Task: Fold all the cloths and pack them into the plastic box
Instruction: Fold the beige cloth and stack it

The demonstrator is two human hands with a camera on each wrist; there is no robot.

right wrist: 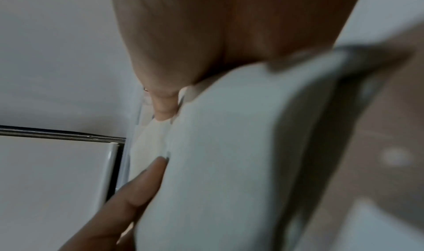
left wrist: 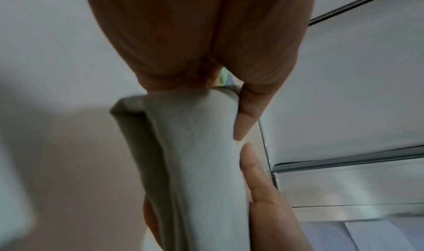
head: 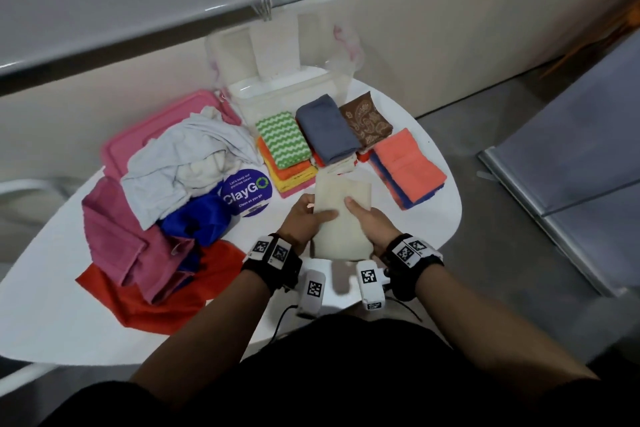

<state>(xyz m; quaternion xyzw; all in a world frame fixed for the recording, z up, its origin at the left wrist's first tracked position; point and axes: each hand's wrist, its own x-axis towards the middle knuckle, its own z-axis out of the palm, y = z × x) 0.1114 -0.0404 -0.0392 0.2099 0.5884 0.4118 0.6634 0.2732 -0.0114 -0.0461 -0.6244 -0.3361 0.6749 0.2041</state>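
Two hands (head: 341, 222) grip one cloth (head: 343, 215).

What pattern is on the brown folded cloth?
A pale paisley print on the brown folded cloth; head view.

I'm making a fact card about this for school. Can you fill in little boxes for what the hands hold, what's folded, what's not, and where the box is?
Hands: left hand and right hand both grip the beige cloth
Folded: stacks by the box, green zigzag cloth on one
Unfolded: pile on the left
Box: plastic box at the table's far edge
Lid: pink lid, partly under the pile
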